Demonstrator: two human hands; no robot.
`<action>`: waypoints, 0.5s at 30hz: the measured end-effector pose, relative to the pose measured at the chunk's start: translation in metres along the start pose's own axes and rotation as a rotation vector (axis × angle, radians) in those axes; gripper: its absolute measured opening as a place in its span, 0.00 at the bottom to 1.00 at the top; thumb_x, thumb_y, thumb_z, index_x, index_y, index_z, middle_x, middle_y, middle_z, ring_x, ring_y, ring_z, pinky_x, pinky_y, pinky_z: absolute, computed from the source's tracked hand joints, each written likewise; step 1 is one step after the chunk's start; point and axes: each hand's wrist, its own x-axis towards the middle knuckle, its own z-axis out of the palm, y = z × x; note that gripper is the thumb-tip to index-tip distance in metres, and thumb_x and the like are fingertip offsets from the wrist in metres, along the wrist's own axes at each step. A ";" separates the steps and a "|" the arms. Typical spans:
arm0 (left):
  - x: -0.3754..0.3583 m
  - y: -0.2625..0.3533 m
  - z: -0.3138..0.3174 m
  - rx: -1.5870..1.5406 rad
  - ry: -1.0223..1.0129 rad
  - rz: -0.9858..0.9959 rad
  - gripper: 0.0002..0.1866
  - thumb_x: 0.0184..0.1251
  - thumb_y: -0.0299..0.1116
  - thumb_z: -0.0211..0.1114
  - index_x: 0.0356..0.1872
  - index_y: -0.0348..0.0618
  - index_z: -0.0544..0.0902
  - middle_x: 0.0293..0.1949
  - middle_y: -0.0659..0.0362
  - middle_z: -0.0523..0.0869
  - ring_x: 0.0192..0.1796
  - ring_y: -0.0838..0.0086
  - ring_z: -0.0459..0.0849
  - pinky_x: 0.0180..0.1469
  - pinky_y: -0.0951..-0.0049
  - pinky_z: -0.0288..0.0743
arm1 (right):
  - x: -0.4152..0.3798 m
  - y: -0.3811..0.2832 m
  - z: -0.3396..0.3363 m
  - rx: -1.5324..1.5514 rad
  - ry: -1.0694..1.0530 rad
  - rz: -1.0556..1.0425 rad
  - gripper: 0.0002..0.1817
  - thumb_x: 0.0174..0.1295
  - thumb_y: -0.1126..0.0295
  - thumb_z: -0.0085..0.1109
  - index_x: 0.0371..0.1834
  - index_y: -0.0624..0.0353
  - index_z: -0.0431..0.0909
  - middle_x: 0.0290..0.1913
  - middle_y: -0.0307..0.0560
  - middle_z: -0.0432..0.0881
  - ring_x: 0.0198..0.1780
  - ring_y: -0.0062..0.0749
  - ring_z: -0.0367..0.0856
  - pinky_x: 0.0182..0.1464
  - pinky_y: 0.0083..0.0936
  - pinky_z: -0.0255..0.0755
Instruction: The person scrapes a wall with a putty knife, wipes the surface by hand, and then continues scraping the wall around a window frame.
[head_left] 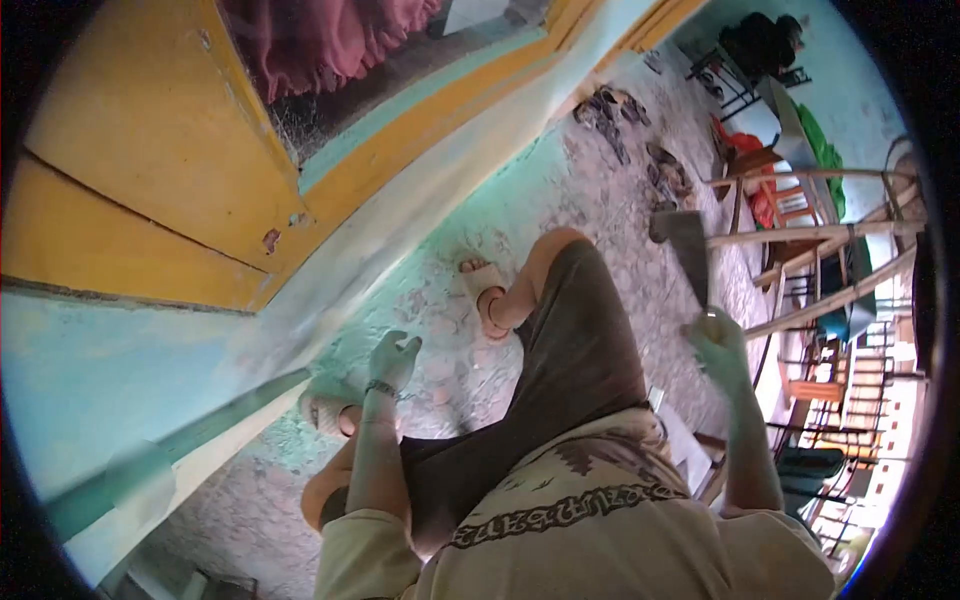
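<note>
My right hand (pixel 718 347) is wrapped round the short handle of a billhook (pixel 686 252). Its broad dark blade points up and away from me, with a hooked tip bending to the left. My left hand (pixel 394 362) hangs over the floor beside the wall, loosely curled with the fingers apart and nothing in it. A bracelet circles that wrist. Between my arms are my legs in dark shorts (pixel 575 345), the knees bent.
A painted wall (pixel 170 350) with a yellow window frame (pixel 160 150) runs along my left. Several shoes (pixel 612 115) lie on the rough floor (pixel 440 380) ahead. Wooden poles (pixel 780 235) and chairs stand at right. Another person (pixel 760 45) sits far back.
</note>
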 end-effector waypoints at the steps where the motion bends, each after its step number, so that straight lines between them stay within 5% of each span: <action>1: 0.000 -0.002 0.002 0.000 0.008 0.023 0.26 0.57 0.51 0.66 0.49 0.41 0.81 0.42 0.44 0.85 0.47 0.54 0.83 0.51 0.60 0.74 | 0.000 0.041 -0.019 -0.032 0.085 0.082 0.09 0.56 0.68 0.68 0.34 0.57 0.77 0.25 0.37 0.76 0.21 0.20 0.73 0.21 0.18 0.68; 2: -0.002 -0.006 0.005 -0.007 0.016 0.042 0.26 0.57 0.51 0.66 0.49 0.40 0.80 0.41 0.45 0.85 0.47 0.54 0.83 0.50 0.61 0.75 | 0.000 0.100 -0.033 -0.070 0.166 0.161 0.08 0.57 0.68 0.67 0.34 0.55 0.76 0.20 0.31 0.71 0.16 0.18 0.68 0.15 0.15 0.62; 4: -0.009 -0.011 0.003 -0.026 0.047 0.058 0.25 0.58 0.49 0.66 0.49 0.40 0.80 0.37 0.47 0.85 0.43 0.57 0.84 0.48 0.62 0.75 | -0.014 0.237 -0.049 -0.177 0.133 0.444 0.09 0.58 0.67 0.64 0.37 0.58 0.77 0.22 0.41 0.76 0.14 0.24 0.67 0.15 0.24 0.66; 5: -0.019 -0.007 -0.002 -0.046 0.058 0.042 0.25 0.58 0.49 0.67 0.49 0.40 0.80 0.36 0.47 0.85 0.42 0.57 0.84 0.47 0.62 0.75 | -0.036 0.295 -0.064 0.424 -0.023 0.756 0.11 0.62 0.63 0.60 0.37 0.59 0.77 0.22 0.42 0.74 0.17 0.25 0.69 0.14 0.25 0.65; 6: -0.025 -0.007 -0.006 -0.069 0.074 0.020 0.24 0.58 0.48 0.67 0.49 0.40 0.80 0.35 0.48 0.85 0.41 0.58 0.84 0.47 0.62 0.75 | -0.065 0.273 -0.039 -0.077 -0.075 0.795 0.14 0.66 0.60 0.55 0.42 0.61 0.79 0.28 0.46 0.79 0.27 0.27 0.76 0.22 0.27 0.72; 7: -0.029 -0.013 -0.008 -0.080 0.093 0.031 0.24 0.59 0.48 0.67 0.49 0.40 0.80 0.34 0.48 0.84 0.40 0.59 0.83 0.46 0.62 0.75 | -0.082 0.283 -0.024 -0.275 -0.156 0.841 0.14 0.66 0.60 0.55 0.42 0.60 0.79 0.28 0.46 0.79 0.28 0.28 0.76 0.23 0.27 0.72; 15: -0.054 -0.045 -0.023 -0.116 0.136 0.001 0.23 0.59 0.47 0.67 0.49 0.40 0.79 0.32 0.50 0.84 0.37 0.60 0.83 0.42 0.62 0.75 | -0.095 0.330 0.043 -0.338 -0.268 0.700 0.14 0.66 0.60 0.54 0.44 0.59 0.79 0.30 0.48 0.79 0.30 0.33 0.77 0.27 0.29 0.73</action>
